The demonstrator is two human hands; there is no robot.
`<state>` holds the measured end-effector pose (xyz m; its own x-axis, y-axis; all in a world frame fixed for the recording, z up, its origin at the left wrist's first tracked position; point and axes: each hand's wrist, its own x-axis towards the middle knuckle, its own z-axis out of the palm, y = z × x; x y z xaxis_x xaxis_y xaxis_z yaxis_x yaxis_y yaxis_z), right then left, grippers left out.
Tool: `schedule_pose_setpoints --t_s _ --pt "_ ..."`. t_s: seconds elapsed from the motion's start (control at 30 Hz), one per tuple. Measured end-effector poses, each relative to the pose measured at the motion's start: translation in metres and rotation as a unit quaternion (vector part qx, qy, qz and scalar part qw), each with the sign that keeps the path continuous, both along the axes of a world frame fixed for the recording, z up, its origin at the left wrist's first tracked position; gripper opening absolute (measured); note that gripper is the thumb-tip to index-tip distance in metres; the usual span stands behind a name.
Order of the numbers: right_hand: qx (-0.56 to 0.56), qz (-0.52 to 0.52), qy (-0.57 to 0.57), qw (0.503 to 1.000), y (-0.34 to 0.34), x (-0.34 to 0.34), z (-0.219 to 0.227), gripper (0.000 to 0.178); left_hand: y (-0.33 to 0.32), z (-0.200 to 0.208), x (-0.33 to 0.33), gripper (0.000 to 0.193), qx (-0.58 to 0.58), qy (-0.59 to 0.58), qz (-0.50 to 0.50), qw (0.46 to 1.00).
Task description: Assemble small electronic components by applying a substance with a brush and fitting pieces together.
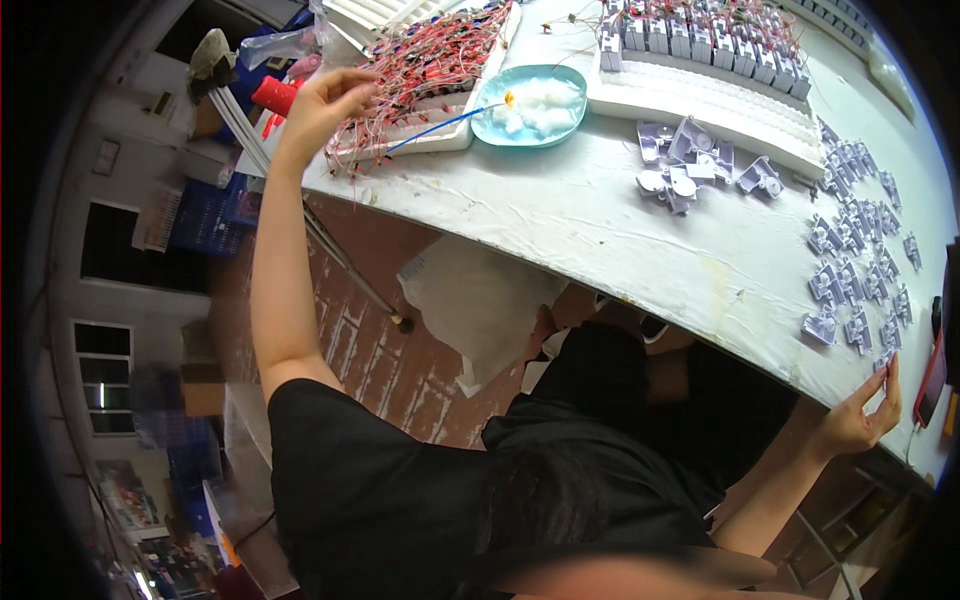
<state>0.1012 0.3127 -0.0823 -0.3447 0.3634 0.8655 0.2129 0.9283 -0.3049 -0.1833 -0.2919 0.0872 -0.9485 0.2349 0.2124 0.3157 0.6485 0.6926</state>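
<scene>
At the far left of the table my left hand point(325, 108) is raised beside a white foam tray point(437, 142) heaped with red-wired small parts point(440, 62). Its fingers are bent in and close to the wires; whatever they hold is too small to make out. Down at the right table edge, my right hand point(852, 425) pinches a small pale grey plastic part point(882, 363) between thumb and fingertips. Rows of similar grey plastic parts point(850, 235) lie on the table just beyond that hand.
A light blue dish point(487, 130) holds white fluffy material, with a thin blue stick point(432, 131) leaning on its rim. Behind stands a foam tray point(700, 105) of boxy grey units with wires. Loose grey parts point(685, 160) lie before it. A red phone-like object point(931, 380) rests at far right.
</scene>
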Motion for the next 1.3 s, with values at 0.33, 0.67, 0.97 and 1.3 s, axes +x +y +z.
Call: schedule_pose_setpoints --t_s 0.33,0.67,0.97,1.3 --pt "-0.014 0.023 0.0 1.0 0.009 0.003 -0.006 0.024 -0.009 -0.051 -0.012 0.024 -0.326 0.041 0.024 0.944" --pt "-0.021 0.024 -0.011 0.999 0.008 0.003 -0.006 0.024 -0.009 -0.058 -0.024 0.017 -0.471 0.266 -0.016 0.841" --pt "-0.006 0.019 -0.02 1.0 0.008 0.001 -0.003 0.024 -0.01 -0.063 -0.028 0.01 -0.425 0.304 -0.043 0.852" --pt "0.01 0.033 -0.018 0.999 0.01 0.0 -0.004 0.023 -0.007 -0.053 -0.013 0.01 -0.566 0.366 -0.016 0.738"
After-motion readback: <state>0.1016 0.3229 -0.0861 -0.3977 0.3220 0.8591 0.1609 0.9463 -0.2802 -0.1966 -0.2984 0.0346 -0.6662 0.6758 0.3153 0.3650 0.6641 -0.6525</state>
